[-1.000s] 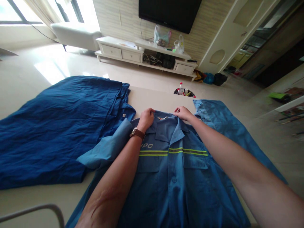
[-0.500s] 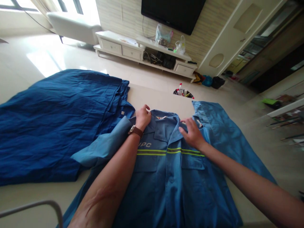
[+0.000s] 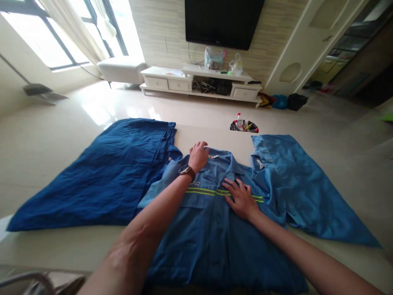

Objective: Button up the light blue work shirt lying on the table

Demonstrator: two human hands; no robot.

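A blue work jacket (image 3: 211, 233) lies front up on the pale table, its collar pointing away from me. Two yellow-green stripes cross its chest, and a label shows inside the neck. My left hand (image 3: 199, 156), wearing a watch, rests at the left side of the collar with fingers loosely bent and not closed around the cloth. Flat on the chest, just over the stripes at the right, lies my right hand (image 3: 242, 200) with its fingers spread. My left forearm hides part of the jacket's left side and its lettering.
Dark blue garments (image 3: 101, 172) lie left of the jacket, and lighter blue ones (image 3: 301, 184) lie right. Beyond the table's far edge stands a bin (image 3: 244, 126) with bottles. A white TV cabinet (image 3: 172, 82) lines the wall; a grey curved bar (image 3: 27, 278) shows at lower left.
My right hand has come down from the collar's right side onto the chest stripes and flattened. My left hand stays near the collar. The view has tilted up, showing more of the windows.
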